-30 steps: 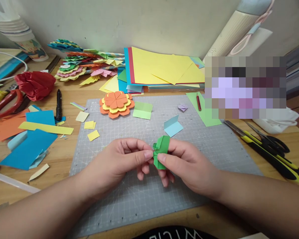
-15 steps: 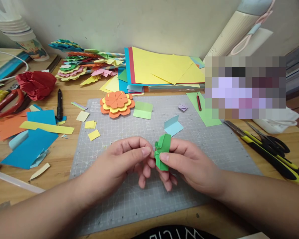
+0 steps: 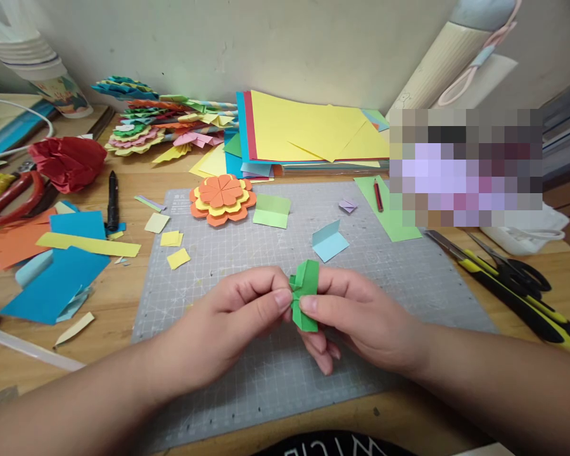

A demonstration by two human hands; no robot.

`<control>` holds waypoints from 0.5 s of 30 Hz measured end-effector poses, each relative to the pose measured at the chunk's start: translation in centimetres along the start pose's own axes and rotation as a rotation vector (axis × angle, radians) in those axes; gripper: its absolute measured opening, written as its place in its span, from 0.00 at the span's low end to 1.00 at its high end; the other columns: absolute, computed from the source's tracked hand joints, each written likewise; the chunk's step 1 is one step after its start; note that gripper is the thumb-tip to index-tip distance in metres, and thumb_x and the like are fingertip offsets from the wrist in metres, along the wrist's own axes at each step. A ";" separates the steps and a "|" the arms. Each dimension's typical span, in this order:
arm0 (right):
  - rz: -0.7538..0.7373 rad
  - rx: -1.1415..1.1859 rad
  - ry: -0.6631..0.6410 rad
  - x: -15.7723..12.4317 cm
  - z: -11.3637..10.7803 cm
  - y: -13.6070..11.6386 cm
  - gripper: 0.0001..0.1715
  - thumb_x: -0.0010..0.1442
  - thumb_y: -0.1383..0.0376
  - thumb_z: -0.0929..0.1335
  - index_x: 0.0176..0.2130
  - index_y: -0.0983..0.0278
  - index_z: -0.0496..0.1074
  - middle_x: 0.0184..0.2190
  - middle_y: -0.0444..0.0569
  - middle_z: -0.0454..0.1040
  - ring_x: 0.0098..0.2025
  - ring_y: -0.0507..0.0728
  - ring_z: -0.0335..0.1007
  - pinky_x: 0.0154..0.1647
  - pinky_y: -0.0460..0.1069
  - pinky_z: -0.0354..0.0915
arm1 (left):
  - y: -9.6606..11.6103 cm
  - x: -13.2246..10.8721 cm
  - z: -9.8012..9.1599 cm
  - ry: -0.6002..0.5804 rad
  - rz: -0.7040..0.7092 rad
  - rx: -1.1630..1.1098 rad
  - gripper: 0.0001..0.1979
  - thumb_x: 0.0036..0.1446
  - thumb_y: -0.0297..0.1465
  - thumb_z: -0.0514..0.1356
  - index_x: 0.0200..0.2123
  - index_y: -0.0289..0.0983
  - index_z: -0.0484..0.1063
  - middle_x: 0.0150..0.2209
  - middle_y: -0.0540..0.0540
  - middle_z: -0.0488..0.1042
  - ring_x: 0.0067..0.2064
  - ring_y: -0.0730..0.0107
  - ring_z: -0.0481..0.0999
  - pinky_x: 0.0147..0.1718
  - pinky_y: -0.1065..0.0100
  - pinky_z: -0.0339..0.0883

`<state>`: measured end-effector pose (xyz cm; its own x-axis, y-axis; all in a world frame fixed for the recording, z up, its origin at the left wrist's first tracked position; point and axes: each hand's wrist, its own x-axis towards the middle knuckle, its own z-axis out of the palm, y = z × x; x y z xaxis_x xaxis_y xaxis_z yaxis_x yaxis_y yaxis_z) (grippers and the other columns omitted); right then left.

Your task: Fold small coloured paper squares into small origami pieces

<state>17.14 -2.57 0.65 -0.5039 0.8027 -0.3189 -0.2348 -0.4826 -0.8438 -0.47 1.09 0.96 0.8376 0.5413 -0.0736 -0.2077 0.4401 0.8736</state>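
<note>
The small folded bright-green paper piece (image 3: 310,288) is upright in the air over the grey gridded cutting mat (image 3: 266,396), between the two hands, nearer the mat's near edge than its far one. The right hand (image 3: 361,316) grasps it, thumb pressed on its front face and fingers behind. The left hand (image 3: 242,316) pinches its creased left side between thumb and forefinger; its other fingers are mostly hidden.

Toward the mat's far left corner lies a layered orange-and-yellow paper flower (image 3: 222,197), with a creased light-green paper rectangle (image 3: 272,211) just to its right. A half-raised, folded light-blue paper piece (image 3: 331,244) rests beyond the right hand. A short dark-red pencil (image 3: 378,195) lies on a light-green paper sheet (image 3: 393,218) across the far right corner. Past the right edge, a black-and-yellow utility knife (image 3: 517,303) lies on the wooden table (image 3: 399,418).
</note>
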 end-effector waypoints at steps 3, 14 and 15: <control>-0.013 -0.011 -0.007 0.0 0.0 0.0 0.12 0.60 0.63 0.64 0.27 0.66 0.64 0.16 0.38 0.65 0.16 0.46 0.64 0.16 0.40 0.54 | -0.1 0.0 0.1 0.009 -0.002 -0.005 0.13 0.67 0.27 0.48 0.29 0.35 0.64 0.24 0.49 0.72 0.30 0.73 0.72 0.33 0.71 0.61; 0.035 -0.069 -0.053 -0.3 0.5 0.0 0.12 0.59 0.59 0.65 0.29 0.66 0.65 0.19 0.41 0.67 0.18 0.46 0.64 0.18 0.40 0.56 | 0.6 -0.4 1.2 0.221 -0.046 0.187 0.16 0.56 0.33 0.62 0.20 0.35 0.62 0.19 0.51 0.72 0.25 0.75 0.70 0.28 0.73 0.63; 0.028 -0.074 -0.046 -0.2 0.5 0.0 0.12 0.59 0.59 0.65 0.29 0.65 0.65 0.19 0.41 0.67 0.18 0.46 0.64 0.17 0.40 0.56 | 0.6 -0.4 1.2 0.218 -0.046 0.206 0.15 0.56 0.32 0.61 0.20 0.35 0.63 0.19 0.51 0.72 0.25 0.75 0.70 0.29 0.73 0.64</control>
<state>16.83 -2.96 0.90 -0.5477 0.7715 -0.3237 -0.1589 -0.4757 -0.8651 -0.33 0.26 2.11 0.7109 0.6750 -0.1974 -0.0464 0.3251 0.9445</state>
